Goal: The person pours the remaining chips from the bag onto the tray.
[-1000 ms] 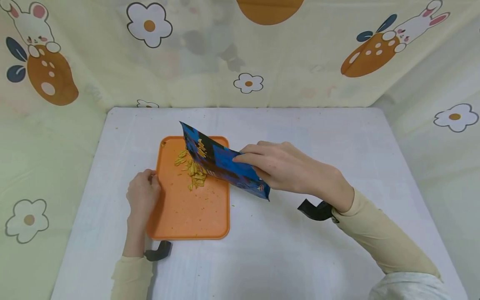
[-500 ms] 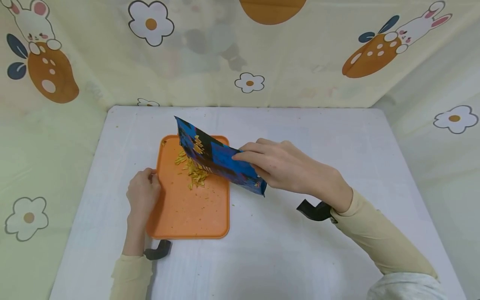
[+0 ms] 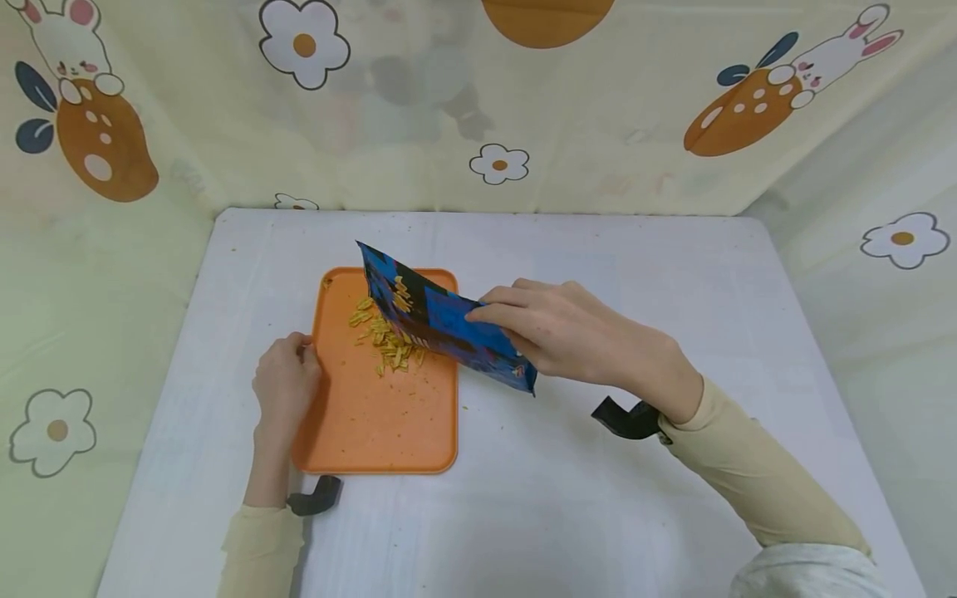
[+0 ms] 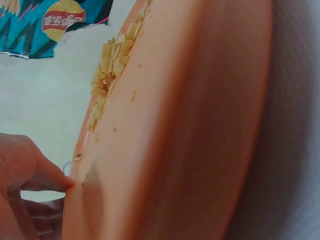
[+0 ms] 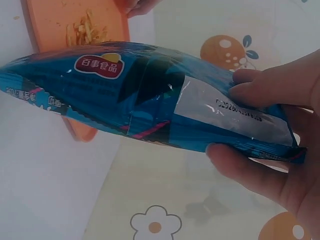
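A blue chip bag (image 3: 449, 320) slants over the far right part of an orange tray (image 3: 374, 423), its far end above a pile of yellow chip sticks (image 3: 389, 345). My right hand (image 3: 576, 332) grips the bag near its other end; the right wrist view shows the thumb and fingers (image 5: 250, 172) on either side of the blue wrapper (image 5: 165, 100). At the tray's left edge, my left hand (image 3: 287, 378) pinches the rim. In the left wrist view its thumb (image 4: 47, 172) lies on the orange rim, other fingers below.
Small crumbs dot the tray and the white table (image 3: 583, 498). A patterned curtain (image 3: 598, 124) hangs behind the table and along both sides. Black straps (image 3: 628, 418) stick out from the wrists.
The bag's far end swings slightly left, then back right. The chip pile spreads a little to the right under the bag. My left hand and the tray stay in place.
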`<state>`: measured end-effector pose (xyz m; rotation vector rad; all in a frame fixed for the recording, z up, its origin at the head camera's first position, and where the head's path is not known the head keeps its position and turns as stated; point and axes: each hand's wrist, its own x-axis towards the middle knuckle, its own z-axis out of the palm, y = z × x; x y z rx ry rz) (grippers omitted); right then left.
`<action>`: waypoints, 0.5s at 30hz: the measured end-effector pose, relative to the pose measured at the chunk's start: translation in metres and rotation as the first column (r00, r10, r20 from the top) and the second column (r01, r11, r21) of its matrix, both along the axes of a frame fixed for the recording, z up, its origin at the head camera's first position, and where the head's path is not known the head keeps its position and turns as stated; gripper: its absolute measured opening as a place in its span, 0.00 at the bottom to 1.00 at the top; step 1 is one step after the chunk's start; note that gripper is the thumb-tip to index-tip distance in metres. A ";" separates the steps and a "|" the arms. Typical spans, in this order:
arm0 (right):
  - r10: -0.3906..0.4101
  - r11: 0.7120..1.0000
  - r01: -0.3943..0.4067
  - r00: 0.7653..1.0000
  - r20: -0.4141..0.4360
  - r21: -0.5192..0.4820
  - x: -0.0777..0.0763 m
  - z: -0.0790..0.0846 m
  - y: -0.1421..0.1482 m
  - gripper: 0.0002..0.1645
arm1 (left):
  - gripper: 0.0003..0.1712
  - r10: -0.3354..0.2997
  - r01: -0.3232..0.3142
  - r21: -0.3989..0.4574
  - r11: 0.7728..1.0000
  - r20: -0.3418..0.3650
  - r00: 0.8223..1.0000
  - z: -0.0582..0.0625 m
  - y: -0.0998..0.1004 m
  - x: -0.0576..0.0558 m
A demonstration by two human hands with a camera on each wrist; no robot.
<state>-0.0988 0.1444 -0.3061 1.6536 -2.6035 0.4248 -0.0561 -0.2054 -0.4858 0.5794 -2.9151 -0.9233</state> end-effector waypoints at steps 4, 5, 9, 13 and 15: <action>0.008 1.000 -0.008 1.000 -0.003 -0.003 -0.001 0.000 -0.001 0.19 | 0.17 -0.013 0.013 -0.005 1.000 -0.025 1.000 -0.002 -0.001 0.000; 0.010 1.000 -0.010 1.000 -0.002 -0.005 -0.001 0.000 -0.002 0.19 | 0.17 -0.016 0.016 -0.006 1.000 -0.032 0.999 -0.002 -0.001 0.000; 0.018 1.000 -0.018 1.000 -0.002 -0.015 -0.001 0.002 -0.003 0.19 | 0.16 -0.019 0.019 -0.006 1.000 -0.042 0.999 -0.004 -0.002 0.001; 0.022 1.000 -0.022 1.000 -0.005 -0.016 -0.002 0.003 -0.004 0.19 | 0.16 -0.015 0.015 -0.001 1.000 -0.031 0.999 -0.003 -0.002 0.001; 0.020 1.000 -0.020 1.000 -0.006 -0.011 -0.002 0.004 -0.005 0.18 | 0.17 -0.016 0.016 0.000 1.000 -0.029 0.999 -0.003 -0.002 0.001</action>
